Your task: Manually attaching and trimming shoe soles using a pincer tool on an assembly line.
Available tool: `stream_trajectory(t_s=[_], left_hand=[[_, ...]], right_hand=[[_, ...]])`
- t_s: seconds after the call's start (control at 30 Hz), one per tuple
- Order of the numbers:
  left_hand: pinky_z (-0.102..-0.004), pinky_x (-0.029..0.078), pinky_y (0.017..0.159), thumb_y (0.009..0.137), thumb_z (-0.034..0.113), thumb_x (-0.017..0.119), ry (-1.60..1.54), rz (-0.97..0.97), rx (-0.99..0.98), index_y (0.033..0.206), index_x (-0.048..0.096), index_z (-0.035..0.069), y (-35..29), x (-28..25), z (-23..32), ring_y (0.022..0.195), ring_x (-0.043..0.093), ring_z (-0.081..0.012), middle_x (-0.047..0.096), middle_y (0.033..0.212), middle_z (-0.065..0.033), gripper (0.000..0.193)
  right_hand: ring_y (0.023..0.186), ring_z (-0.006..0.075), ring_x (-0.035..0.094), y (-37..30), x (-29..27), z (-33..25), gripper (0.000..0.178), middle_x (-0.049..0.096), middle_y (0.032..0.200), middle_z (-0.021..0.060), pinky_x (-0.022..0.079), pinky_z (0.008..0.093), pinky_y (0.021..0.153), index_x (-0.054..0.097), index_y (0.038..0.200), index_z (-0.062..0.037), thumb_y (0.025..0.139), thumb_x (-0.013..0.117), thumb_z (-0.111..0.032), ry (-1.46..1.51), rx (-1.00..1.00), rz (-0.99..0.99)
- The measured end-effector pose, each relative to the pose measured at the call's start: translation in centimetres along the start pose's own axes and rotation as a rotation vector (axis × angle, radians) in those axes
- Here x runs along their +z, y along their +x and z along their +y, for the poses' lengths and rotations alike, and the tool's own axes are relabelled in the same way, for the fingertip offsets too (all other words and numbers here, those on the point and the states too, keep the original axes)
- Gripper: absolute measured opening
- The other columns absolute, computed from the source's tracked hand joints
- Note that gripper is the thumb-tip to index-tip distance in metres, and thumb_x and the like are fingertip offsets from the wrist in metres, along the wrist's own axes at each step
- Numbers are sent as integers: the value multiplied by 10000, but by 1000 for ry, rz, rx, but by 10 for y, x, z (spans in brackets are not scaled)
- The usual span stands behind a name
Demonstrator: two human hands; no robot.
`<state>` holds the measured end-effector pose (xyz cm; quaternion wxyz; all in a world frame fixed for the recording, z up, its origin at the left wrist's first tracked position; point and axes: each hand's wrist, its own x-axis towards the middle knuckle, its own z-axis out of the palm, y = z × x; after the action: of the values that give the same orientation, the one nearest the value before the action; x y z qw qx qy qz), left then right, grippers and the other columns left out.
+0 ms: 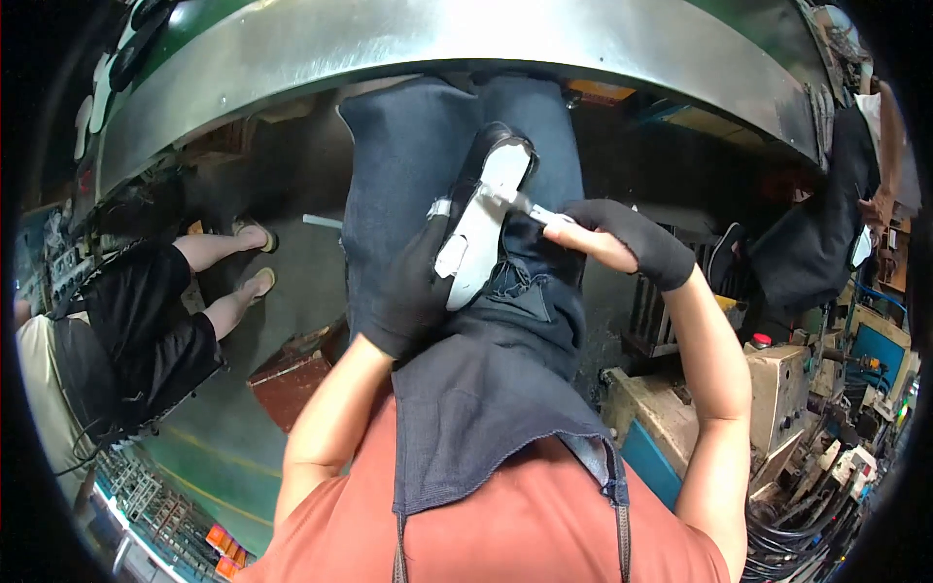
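Observation:
A black shoe (476, 243) lies bottom up across my lap, its underside mostly white. My left hand (400, 296), in a dark fingerless glove, is closed round the shoe's near left side, with the thumb on the white underside. In a matching glove, my right hand (627, 241) grips a small brush (536, 212) by its pale handle. The brush head meets the white underside near the shoe's middle. A dark denim apron (486, 418) covers my front and legs beneath the shoe.
A curved metal bench edge (437, 44) runs across the far side. A reddish-brown box (292, 381) stands at left, near a seated person (126, 340). At right are another person (826, 214), a machine box with a red button (761, 341) and black cables (792, 534).

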<state>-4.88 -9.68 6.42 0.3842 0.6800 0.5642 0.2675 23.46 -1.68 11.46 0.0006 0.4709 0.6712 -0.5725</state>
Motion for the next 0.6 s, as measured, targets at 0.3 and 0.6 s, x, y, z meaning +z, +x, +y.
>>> stream_trajectory(t_s=[0.3,0.6], left_hand=[[-363,396,1072,949,216,611,-529,-190,-59,1456,403,-11,64,-19,-15,1326,490,-288,524,1411,-211,593],[-479,382,1079,924,221,526,64,160,-16,1414,308,-86,85,45,11,1268,455,-487,435,1370,-359,617]], right_hand=[[755,418,641,17,56,-12,476,644,783,244,495,474,666,655,837,11,985,513,-419,-403,-74,293],[659,291,637,-5,-30,-11,427,626,749,170,481,390,612,623,911,23,1007,535,-383,-352,13,-108]])
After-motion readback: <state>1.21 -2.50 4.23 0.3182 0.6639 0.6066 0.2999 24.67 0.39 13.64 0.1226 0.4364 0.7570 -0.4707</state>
